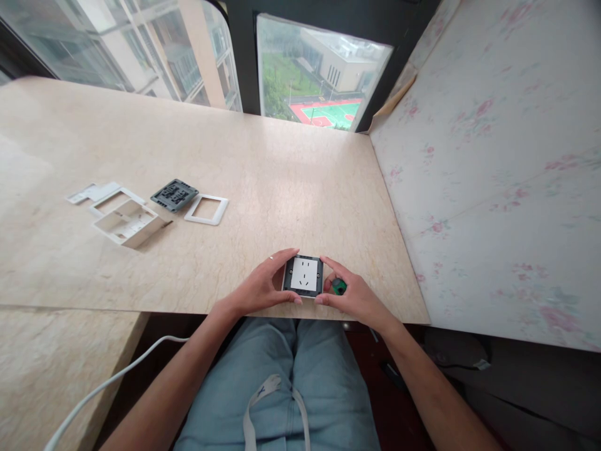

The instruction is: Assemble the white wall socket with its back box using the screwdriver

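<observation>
The wall socket (304, 275) sits between the two hands, over the near edge of the table (300, 175). The left hand (260, 285) pinches its left side with thumb and finger. The right hand (354, 294) pinches the other side, and its curled fingers also hold a small green thing (339, 286), maybe a tool handle.

The socket looks light, hard and stiff, so it should not bend. Its white face looks smooth and may be a bit slippery. A drop could crack it. The dark side edges seem the best place to hold.

Past the left hand, farther away, lie a white frame (220, 212), a grey plate (174, 195) and an open box (144, 233).
</observation>
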{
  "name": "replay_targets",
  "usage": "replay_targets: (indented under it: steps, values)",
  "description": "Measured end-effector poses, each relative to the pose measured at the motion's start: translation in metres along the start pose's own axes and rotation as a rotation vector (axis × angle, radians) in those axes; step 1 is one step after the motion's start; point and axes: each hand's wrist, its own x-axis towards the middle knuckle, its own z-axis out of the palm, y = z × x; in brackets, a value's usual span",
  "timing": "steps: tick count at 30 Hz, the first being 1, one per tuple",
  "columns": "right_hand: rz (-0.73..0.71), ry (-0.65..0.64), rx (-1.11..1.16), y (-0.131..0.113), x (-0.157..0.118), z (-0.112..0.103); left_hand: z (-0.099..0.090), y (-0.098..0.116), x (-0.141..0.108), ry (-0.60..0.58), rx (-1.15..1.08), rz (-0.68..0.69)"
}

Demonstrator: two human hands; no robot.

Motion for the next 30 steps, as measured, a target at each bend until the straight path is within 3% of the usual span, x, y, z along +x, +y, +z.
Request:
replay_targets:
  steps: [6,14,30]
  values:
    - [0.005,-0.012,-0.048,0.0,0.001,-0.003,0.003,-0.003,-0.005,0.018,0.075,0.07]
    - [-0.018,-0.023,-0.042,0.003,0.001,-0.004,0.008,0.002,-0.007,0.068,0.066,-0.002]
    - [0.036,-0.065,0.042,0.008,0.002,-0.008,0.003,0.015,-0.002,0.013,-0.075,-0.139]
